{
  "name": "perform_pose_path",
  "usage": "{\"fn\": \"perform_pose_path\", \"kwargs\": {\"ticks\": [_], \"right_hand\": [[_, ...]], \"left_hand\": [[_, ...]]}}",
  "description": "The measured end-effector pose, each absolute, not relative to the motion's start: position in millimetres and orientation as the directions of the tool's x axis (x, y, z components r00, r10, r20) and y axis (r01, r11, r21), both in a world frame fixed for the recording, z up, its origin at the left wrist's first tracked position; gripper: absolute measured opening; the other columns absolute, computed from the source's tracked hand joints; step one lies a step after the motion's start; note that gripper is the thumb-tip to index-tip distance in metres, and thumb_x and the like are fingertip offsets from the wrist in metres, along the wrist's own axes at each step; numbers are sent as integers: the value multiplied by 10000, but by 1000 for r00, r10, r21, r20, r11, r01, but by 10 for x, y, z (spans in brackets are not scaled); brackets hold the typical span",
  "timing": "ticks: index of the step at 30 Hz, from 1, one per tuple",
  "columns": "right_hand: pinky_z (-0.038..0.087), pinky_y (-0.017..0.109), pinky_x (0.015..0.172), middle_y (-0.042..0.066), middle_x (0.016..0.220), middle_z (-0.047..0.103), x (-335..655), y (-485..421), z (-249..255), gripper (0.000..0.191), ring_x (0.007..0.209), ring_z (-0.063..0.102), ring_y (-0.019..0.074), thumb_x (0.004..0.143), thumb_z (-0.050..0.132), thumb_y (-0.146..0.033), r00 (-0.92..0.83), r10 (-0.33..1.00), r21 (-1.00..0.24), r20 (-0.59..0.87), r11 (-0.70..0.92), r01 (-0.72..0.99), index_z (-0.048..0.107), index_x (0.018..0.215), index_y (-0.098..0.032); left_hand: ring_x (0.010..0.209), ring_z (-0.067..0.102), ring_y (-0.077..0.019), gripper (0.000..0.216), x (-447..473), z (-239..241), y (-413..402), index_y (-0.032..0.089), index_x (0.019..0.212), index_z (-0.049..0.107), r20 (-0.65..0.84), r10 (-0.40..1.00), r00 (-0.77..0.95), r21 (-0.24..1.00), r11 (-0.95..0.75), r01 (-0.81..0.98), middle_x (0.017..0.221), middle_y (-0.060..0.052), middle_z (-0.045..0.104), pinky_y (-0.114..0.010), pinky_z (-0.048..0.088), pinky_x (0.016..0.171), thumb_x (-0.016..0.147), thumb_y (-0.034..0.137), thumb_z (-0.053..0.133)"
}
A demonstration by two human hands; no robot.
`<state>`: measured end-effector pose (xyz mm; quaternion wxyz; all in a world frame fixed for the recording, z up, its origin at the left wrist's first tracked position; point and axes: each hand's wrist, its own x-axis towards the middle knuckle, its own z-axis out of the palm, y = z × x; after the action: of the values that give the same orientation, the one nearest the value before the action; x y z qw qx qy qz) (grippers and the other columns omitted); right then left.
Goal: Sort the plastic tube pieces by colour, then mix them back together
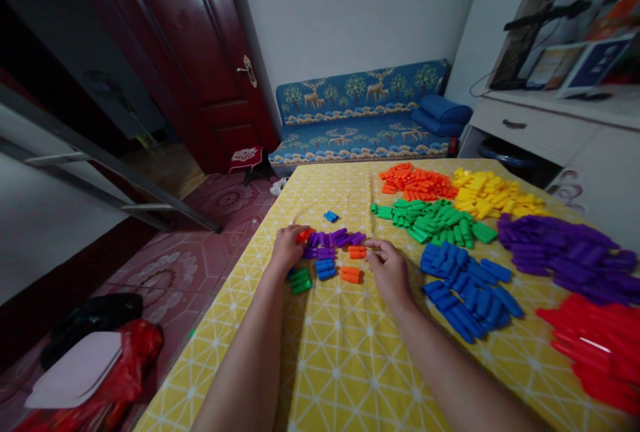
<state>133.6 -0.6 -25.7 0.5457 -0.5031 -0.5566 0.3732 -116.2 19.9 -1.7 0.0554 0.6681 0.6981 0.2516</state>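
Note:
On the yellow patterned tablecloth (340,352), a small cluster of plastic tube pieces lies between my hands: purple pieces (333,241), orange pieces (350,275), blue pieces (326,269) and green pieces (301,281). My left hand (287,247) rests curled at the cluster's left end, fingers closed over a red-orange piece (305,235). My right hand (389,267) sits at the right end, fingers pinched together beside an orange piece (357,252); what it grips is too small to name. A lone blue piece (331,216) lies just beyond.
Sorted piles fill the right side of the table: orange (415,182), yellow (493,195), green (437,220), purple (565,252), blue (467,289), red (600,349). A blue sofa (360,119) stands behind, a dark red door (210,52) left, white cabinet (550,132) right, bags on the floor (90,365).

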Motion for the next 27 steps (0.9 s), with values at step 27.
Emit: {"fn": "perform_pose_path", "kwargs": {"ticks": [27], "right_hand": [[476, 403, 911, 64, 1072, 689, 1286, -67, -170, 305, 1010, 620, 241, 777, 545, -138, -131, 877, -687, 462, 447, 573, 643, 1052, -226]], "left_hand": [[1021, 658, -256, 520, -391, 251, 90, 263, 1235, 634, 378, 900, 218, 501, -397, 769, 1204, -74, 672, -356, 525, 870, 723, 245, 728]]}}
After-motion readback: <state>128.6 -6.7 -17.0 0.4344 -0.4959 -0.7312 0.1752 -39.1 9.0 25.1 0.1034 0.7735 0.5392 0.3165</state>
